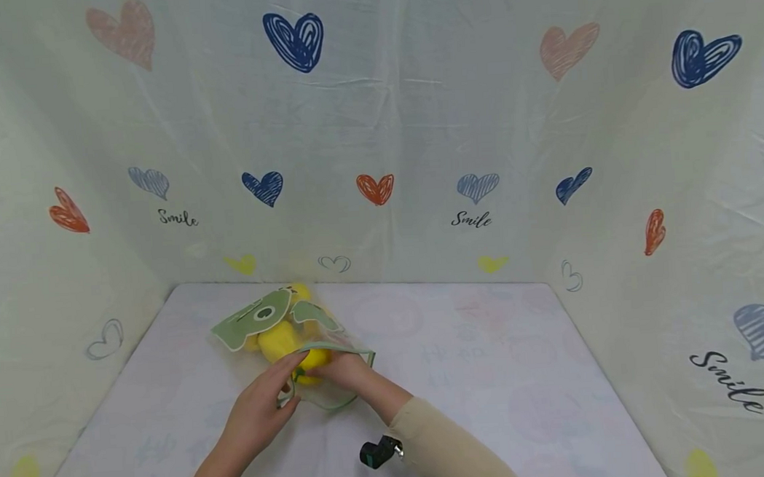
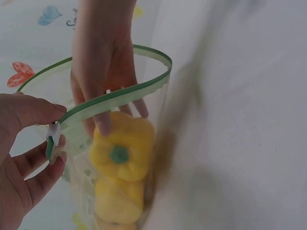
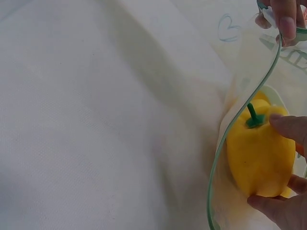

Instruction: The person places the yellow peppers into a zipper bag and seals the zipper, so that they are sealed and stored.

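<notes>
A clear zip bag [image 1: 239, 329] with a green print and green rim lies tilted on the table, its mouth towards me. Inside are several yellow bell peppers [image 2: 120, 203], one behind another. My left hand [image 1: 256, 414] pinches the bag's rim [image 2: 125, 95] by the white zip slider [image 2: 54, 132], thumb on top and fingers below. Through the mouth reaches my right hand [image 1: 345, 370], inside the bag. Its thumb and fingers hold the nearest yellow bell pepper [image 3: 261, 153], whose green stem [image 3: 254, 117] faces the opening. In the head view the rim partly covers that hand.
A white cloth covers the table [image 1: 482, 378]. White curtains [image 1: 407, 120] printed with hearts and "Smile" hang at the back and both sides. A small black clamp-like piece [image 1: 377, 452] with a metal screw sits beside the right sleeve [image 1: 457, 445].
</notes>
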Demonstrator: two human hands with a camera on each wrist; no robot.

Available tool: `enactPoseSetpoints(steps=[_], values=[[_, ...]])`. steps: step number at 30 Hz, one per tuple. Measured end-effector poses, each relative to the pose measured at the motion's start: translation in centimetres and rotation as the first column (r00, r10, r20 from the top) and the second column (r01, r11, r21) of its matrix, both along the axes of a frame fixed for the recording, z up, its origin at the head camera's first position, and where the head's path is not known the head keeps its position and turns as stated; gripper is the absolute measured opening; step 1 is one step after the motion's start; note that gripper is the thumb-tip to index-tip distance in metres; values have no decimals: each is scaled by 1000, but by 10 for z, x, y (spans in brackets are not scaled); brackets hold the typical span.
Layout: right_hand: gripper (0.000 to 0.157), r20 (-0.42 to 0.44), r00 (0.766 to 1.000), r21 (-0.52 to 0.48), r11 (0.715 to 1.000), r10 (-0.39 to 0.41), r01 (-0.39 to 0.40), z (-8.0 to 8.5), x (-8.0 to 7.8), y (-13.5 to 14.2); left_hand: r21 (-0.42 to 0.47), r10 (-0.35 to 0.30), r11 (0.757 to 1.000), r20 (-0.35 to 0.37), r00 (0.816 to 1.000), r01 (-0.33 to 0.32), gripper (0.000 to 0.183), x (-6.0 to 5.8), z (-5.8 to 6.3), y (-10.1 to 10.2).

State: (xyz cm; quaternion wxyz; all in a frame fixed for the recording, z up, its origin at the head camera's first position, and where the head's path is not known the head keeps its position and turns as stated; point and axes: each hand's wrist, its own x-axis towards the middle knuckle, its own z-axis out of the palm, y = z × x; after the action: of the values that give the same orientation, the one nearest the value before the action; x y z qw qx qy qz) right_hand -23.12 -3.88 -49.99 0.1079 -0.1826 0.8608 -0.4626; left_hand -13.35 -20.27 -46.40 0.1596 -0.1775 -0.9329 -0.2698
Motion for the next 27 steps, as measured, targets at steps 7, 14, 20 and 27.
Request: enactPoseSetpoints(steps=[7,14,20,27], values=[[55,41,999,-1,1000,-9,9,0,-3,-2,-3,4,1000,14,1000,-4,77,0,-1,0],[62,49,999,-55,998,3,0,-2,-5,-2,-8,-7,1000,16,1000,7,77,0,-1,-1],[67,-11,999,-65,997,42,-43,-5,-7,1,-1,-10,1000,84,996,10,81,1,-3,-2],[68,-95,995,34,999,40,-37,-2,-3,5,4,-36,999,89,995,36,75,2,-6,-4]])
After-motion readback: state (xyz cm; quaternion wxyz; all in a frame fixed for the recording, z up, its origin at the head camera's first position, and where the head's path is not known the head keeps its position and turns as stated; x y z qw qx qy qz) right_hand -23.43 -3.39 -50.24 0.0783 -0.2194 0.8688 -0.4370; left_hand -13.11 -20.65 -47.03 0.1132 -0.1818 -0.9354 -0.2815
